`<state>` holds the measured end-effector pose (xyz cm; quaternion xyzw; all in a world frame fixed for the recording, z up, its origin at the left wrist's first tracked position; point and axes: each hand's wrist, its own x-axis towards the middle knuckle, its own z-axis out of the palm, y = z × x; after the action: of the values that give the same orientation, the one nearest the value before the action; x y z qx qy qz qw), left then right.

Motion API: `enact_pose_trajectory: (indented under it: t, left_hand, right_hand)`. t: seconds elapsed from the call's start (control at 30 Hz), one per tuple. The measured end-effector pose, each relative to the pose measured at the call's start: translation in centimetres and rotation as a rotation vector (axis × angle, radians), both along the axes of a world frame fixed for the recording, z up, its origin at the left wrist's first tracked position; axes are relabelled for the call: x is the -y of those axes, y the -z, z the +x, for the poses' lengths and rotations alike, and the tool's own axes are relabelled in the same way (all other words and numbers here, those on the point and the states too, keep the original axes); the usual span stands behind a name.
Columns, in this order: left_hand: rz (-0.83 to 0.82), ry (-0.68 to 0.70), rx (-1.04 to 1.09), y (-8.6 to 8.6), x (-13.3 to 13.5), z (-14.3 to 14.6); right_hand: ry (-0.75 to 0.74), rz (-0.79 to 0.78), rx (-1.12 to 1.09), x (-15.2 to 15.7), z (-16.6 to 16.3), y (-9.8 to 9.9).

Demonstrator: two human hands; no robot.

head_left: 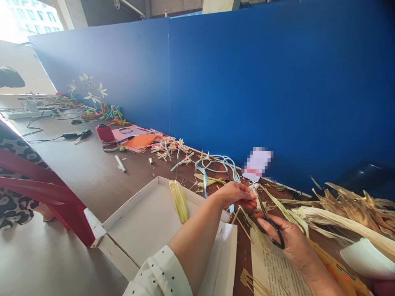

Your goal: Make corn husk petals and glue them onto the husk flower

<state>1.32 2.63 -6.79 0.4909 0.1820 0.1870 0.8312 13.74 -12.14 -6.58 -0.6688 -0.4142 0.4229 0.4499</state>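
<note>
My right hand [290, 238] grips a pair of scissors [280, 239] by the black handle, blades pointing up and away from me. Close to the blades, my left hand [237, 195] pinches a small pale piece of corn husk, mostly hidden by the fingers and blades. Whether the blades touch the husk I cannot tell. Under my right hand lies a printed sheet [268, 263]. A yellow-green husk [179, 201] rests across the edge of a white box lid [135, 209] to the left of my forearm.
Dried husks [354, 209] pile up at the right beside a white bowl [367, 257]. Pale blue cord [222, 160], husk flowers [169, 149], orange paper [141, 141] and a red thread spool [105, 133] line the blue partition [247, 82]. A red chair [61, 201] stands left.
</note>
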Motion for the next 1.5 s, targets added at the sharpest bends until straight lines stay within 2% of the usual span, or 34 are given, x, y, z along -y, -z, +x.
enact_pose_trajectory:
  t: [0.27, 0.57, 0.77, 1.13, 1.5]
  left_hand:
    - [-0.044, 0.031, 0.001, 0.1, -0.3, -0.1]
    - [-0.031, 0.096, 0.036, 0.3, -0.8, -0.5]
    - [0.001, 0.108, 0.051, 0.2, -0.5, -0.7]
    - [0.019, 0.074, -0.045, 0.0, -0.5, -0.7]
    - [0.032, 0.116, -0.050, 0.3, -0.8, -0.7]
  right_hand:
    - [-0.025, -0.006, 0.012, 0.0, 0.5, 0.8]
    - [-0.032, -0.020, 0.039, 0.4, 0.5, 0.3]
    - [-0.114, -0.066, 0.005, 0.4, 0.9, 0.3]
    - [-0.063, -0.091, 0.080, 0.6, 0.6, -0.1]
    - [-0.074, -0.040, 0.147, 0.6, 0.2, -0.4]
